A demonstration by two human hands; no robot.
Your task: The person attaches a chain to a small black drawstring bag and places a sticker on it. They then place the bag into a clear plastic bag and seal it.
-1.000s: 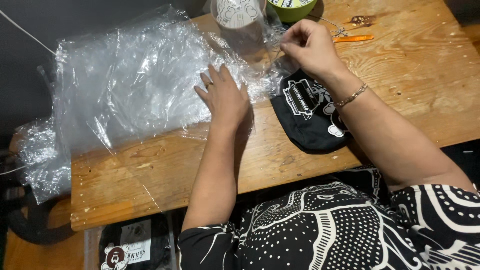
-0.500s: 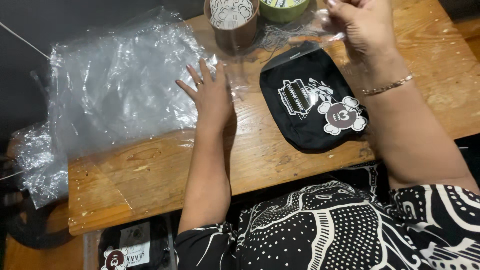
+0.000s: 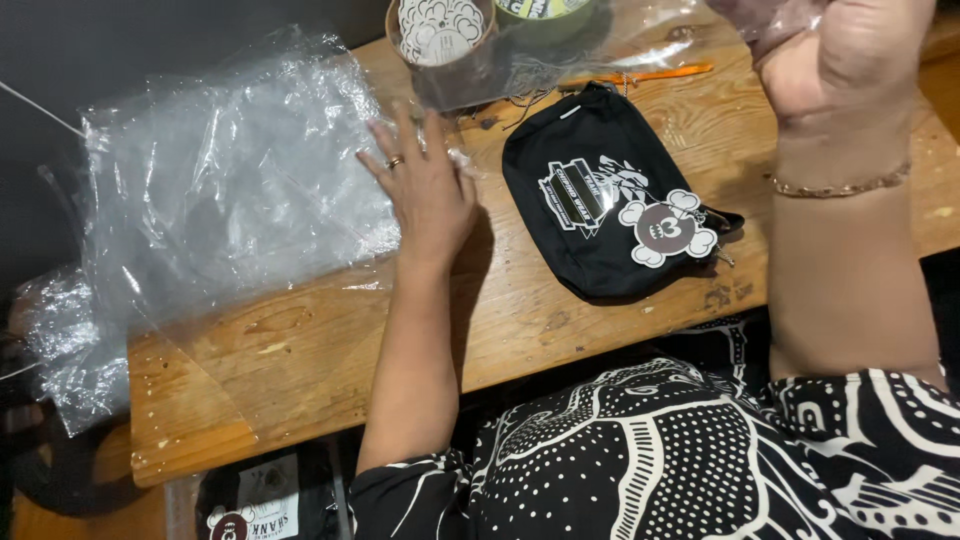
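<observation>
My left hand (image 3: 425,185) lies flat, fingers spread, on a stack of clear plastic bags (image 3: 230,170) on the wooden table (image 3: 330,345). My right hand (image 3: 850,55) is raised at the upper right, closed on one clear plastic bag (image 3: 600,30) that stretches from it over the table's far edge. A black pouch (image 3: 600,215) with white printed patches and a round tag lies on the table between my hands, touched by neither.
A brown cup (image 3: 440,35) with round stickers and a green tape roll (image 3: 545,12) stand at the far edge. An orange tool (image 3: 640,74) lies behind the pouch. More crumpled plastic (image 3: 60,340) hangs off the left side. Another black pouch (image 3: 265,495) sits below the table.
My right hand has lifted up and to the right, pulling a clear bag away with it and uncovering the whole black pouch. My left hand stayed pressed on the plastic stack.
</observation>
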